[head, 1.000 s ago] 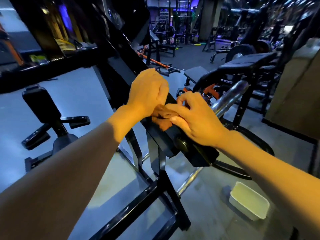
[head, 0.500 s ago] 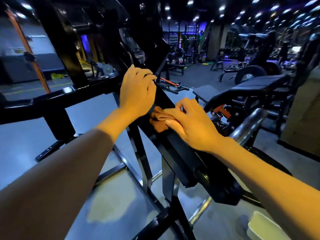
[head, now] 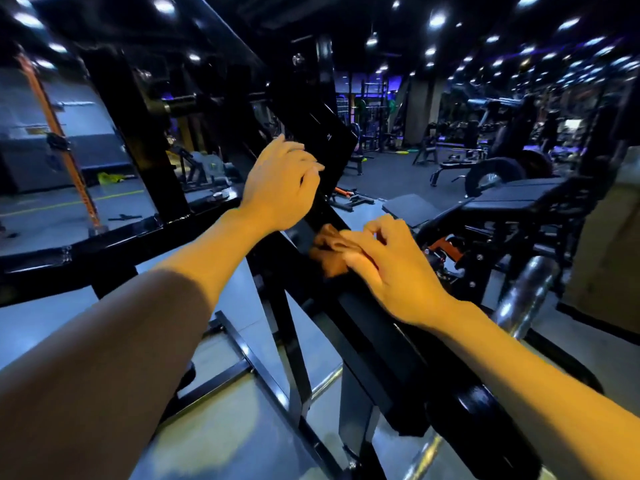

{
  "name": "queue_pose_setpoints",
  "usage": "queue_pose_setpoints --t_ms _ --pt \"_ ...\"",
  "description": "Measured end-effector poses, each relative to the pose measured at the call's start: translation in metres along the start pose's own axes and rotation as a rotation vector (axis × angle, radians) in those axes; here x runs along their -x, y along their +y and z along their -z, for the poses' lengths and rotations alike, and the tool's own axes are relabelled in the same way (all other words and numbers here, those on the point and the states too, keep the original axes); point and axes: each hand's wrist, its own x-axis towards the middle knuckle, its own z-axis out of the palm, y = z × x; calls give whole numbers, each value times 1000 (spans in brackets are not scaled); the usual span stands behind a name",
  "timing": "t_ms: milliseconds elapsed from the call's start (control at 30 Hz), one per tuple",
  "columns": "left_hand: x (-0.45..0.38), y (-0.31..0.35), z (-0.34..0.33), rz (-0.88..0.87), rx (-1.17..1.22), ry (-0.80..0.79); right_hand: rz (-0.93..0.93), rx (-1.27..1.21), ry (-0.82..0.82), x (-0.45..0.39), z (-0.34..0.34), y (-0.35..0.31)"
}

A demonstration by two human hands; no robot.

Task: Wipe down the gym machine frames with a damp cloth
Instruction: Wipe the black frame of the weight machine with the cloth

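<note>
A slanted black beam of the machine frame (head: 367,334) runs from the lower right up to the middle of the head view. A small orange-brown cloth (head: 327,252) lies bunched on that beam. My right hand (head: 388,265) grips the cloth with curled fingers and holds it against the beam. My left hand (head: 280,185) is higher up on the beam's left side, its fingers loosely bent with the tips at the black metal. It holds nothing. Part of the cloth is hidden under my right fingers.
A chrome bar (head: 526,289) sticks out just right of my right forearm. A black padded bench (head: 519,195) stands beyond it, and a beige block (head: 609,244) at the far right. A black cross beam (head: 104,244) runs left. Lower frame bars (head: 256,362) cross the grey floor.
The view has tilted upward along the beam. My left hand has let go of the beam's edge and slid higher. My right hand has pushed the cloth a little further up the beam.
</note>
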Motion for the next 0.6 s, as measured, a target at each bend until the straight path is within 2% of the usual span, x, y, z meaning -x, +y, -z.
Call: queue_pose_setpoints --t_ms 133,300,367,533,600 --pt "-2 1 -5 -6 25 68 -81 -61 -7 -34 -11 -2" --pt "-1 2 -12 15 86 105 -60 -77 -89 49 17 8" --pt "1 0 -15 20 86 146 -68 -65 -79 55 21 9" --pt "1 3 -6 10 30 71 -115 5 -12 -17 -4 -11" --pt "4 -1 2 30 49 100 -105 44 -4 -33 -7 -18"
